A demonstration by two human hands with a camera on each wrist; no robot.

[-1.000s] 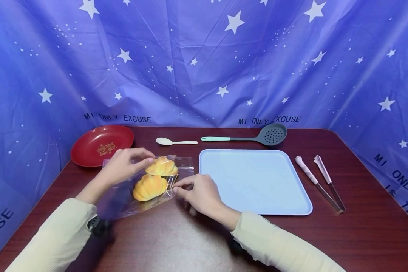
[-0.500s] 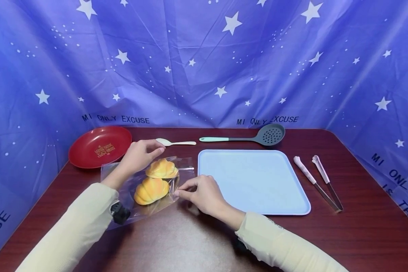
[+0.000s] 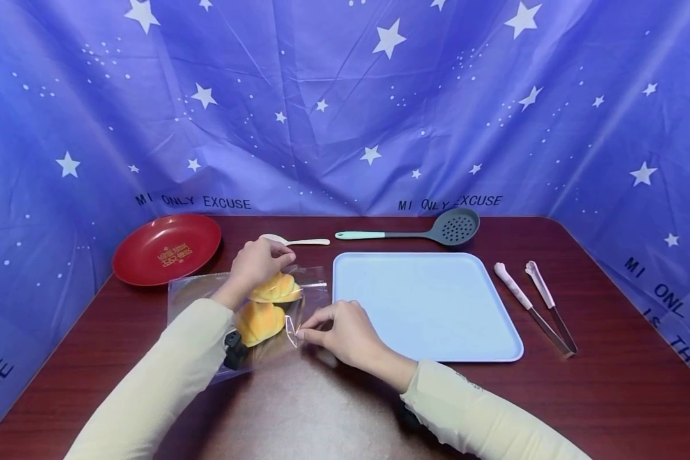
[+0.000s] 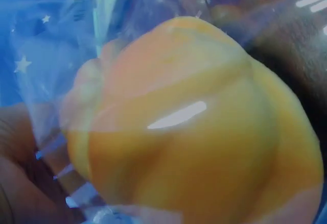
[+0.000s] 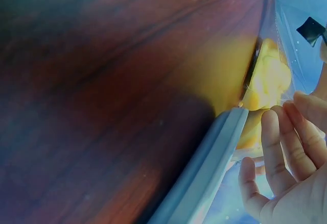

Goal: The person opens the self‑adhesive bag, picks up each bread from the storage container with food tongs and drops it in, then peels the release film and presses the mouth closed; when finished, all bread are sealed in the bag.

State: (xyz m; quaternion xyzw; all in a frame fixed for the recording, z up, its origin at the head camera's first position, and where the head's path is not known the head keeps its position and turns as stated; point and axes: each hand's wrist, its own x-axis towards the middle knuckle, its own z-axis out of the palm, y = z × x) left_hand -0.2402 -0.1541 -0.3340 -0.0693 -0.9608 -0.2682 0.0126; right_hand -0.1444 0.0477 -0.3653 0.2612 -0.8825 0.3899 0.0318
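Note:
Two yellow-orange scalloped bread rolls lie in a clear plastic bag (image 3: pixel 195 291) on the table, left of the pale blue tray. The near roll (image 3: pixel 260 322) shows more than the far roll (image 3: pixel 276 287), which is partly behind my left hand. That hand (image 3: pixel 255 265) hovers over the bag's far side, thumb and forefinger extended to the right with nothing visible between them. At the bag's right edge, my right hand (image 3: pixel 347 335) pinches the film between thumb and forefinger. One roll (image 4: pixel 194 122) fills the left wrist view through shiny film.
Behind my left hand lies a cream spoon (image 3: pixel 310 242). A red plate (image 3: pixel 144 255) with gold lettering sits at the far left. Right of the bag is the tray (image 3: pixel 425 306), with a slotted skimmer (image 3: pixel 454 227) behind it and pink-handled tongs (image 3: pixel 543 319) beside it.
My left hand has moved right across the bag's far side, from near the red plate toward the far roll. The right hand keeps its pinch on the bag's edge, barely moving.

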